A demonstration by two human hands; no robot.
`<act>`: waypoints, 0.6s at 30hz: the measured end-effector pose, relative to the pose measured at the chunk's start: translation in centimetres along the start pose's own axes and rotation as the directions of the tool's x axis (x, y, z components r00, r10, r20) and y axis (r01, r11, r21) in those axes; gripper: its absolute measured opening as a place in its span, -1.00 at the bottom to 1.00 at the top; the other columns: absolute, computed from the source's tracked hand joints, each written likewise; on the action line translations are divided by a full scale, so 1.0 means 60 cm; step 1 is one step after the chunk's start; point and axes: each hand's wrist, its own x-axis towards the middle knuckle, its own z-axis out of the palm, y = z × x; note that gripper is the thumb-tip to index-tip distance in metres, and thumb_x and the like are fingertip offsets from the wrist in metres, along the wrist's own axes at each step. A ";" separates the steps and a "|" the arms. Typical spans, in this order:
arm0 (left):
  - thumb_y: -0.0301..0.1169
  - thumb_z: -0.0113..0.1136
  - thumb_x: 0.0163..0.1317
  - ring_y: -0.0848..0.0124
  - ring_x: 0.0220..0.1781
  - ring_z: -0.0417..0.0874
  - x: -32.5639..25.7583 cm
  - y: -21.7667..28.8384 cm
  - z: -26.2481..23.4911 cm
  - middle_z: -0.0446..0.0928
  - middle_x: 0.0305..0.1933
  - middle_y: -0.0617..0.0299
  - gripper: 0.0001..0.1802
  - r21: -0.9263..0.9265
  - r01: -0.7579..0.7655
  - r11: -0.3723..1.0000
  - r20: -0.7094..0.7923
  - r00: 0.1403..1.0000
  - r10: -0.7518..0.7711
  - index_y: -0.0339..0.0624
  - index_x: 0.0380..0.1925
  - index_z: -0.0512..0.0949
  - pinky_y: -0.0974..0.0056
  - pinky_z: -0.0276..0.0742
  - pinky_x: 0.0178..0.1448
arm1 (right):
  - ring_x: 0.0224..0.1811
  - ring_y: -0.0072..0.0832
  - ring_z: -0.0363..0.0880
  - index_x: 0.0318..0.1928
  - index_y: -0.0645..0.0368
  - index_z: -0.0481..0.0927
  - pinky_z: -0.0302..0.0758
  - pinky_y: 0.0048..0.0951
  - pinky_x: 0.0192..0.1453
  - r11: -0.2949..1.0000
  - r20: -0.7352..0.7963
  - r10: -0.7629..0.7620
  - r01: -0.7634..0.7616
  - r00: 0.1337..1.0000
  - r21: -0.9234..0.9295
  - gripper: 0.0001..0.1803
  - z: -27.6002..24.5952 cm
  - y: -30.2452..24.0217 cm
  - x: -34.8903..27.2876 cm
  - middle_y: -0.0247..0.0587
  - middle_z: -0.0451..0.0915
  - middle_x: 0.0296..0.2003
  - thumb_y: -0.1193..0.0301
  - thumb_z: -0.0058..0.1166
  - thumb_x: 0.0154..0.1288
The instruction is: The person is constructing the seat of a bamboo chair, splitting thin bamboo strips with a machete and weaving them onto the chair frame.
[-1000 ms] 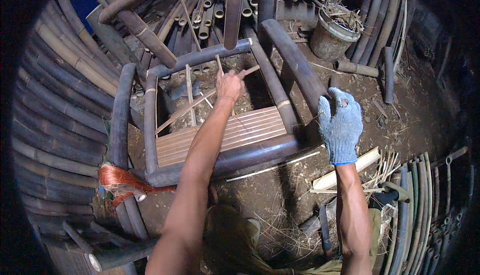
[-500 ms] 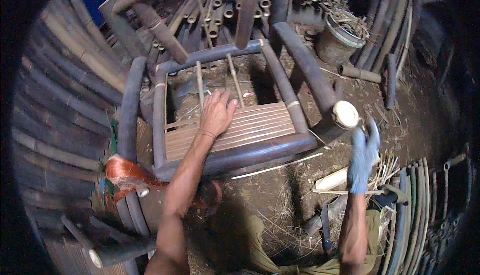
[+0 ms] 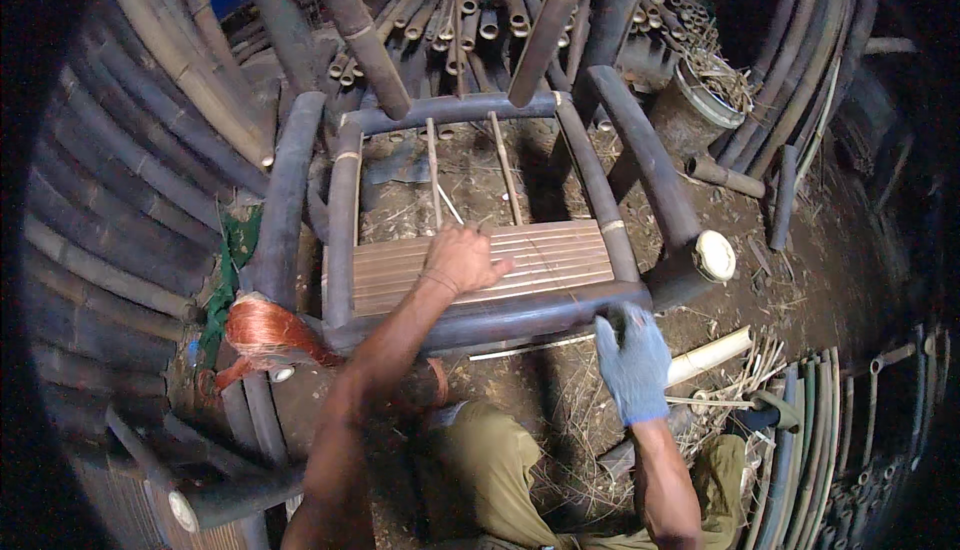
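Observation:
My bare left hand [image 3: 465,258] rests on the bamboo slats [image 3: 550,255] of a dark bamboo chair's seat. Its fingers bend over the far edge of the slats while the thumb points right; the fingertips are partly hidden. Just beyond them shows a thin pale strip [image 3: 450,205]; whether they touch it is unclear. In a grey-blue glove, my right hand [image 3: 637,362] hovers by the right end of the thick front rail [image 3: 490,318]. Its thumb and fingers are apart with nothing visible between them. Two thin bamboo rods [image 3: 434,170] run back from the slats to the rear rail [image 3: 460,108].
An orange bundle of twine [image 3: 265,328] lies by the chair's front left corner. Bamboo poles lean along the left side. A bucket of shavings [image 3: 705,95] stands at the back right. Split bamboo [image 3: 710,355] and thin strips lie on the ground near my right hand.
My right hand has swung left toward the front rail. The gap by the farthest slat has closed under my left hand. The view has shifted, so the chair appears farther right and lower.

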 end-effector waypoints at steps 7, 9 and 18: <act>0.21 0.14 0.17 -0.12 0.23 0.50 0.030 0.041 0.030 0.51 0.13 -0.29 -0.16 -0.126 -0.150 0.981 -0.264 0.958 0.113 -0.50 0.03 0.51 -0.07 0.32 0.36 | -0.07 -0.04 0.56 -0.20 0.28 0.64 0.46 -0.10 0.09 0.956 0.161 -0.270 0.284 0.949 -0.074 -0.56 0.096 -0.033 0.121 0.13 0.60 -0.18 0.08 0.07 0.32; 0.06 0.21 0.18 -0.14 0.04 0.63 0.045 0.064 0.006 0.60 -0.07 -0.33 -0.32 -0.229 -0.088 0.970 -0.172 0.984 0.049 -0.44 -0.06 0.56 -0.06 0.50 0.20 | -0.13 -0.20 0.61 -0.15 0.31 0.63 0.50 -0.23 0.08 0.924 0.297 -0.290 0.184 0.910 0.335 -0.61 0.038 -0.060 0.125 0.03 0.63 -0.23 0.18 0.00 0.42; -0.35 0.06 0.09 -0.16 -0.02 0.67 0.172 -0.089 0.068 0.62 -0.14 -0.33 -0.65 -0.376 -0.002 0.926 0.053 0.998 0.024 -0.40 -0.29 0.69 -0.03 0.56 0.14 | -0.35 -0.34 0.67 -0.26 0.22 0.69 0.56 -0.31 -0.26 0.921 -0.410 -0.367 0.388 0.835 -0.034 -0.78 -0.120 -0.137 0.287 -0.05 0.66 -0.41 0.30 0.15 0.34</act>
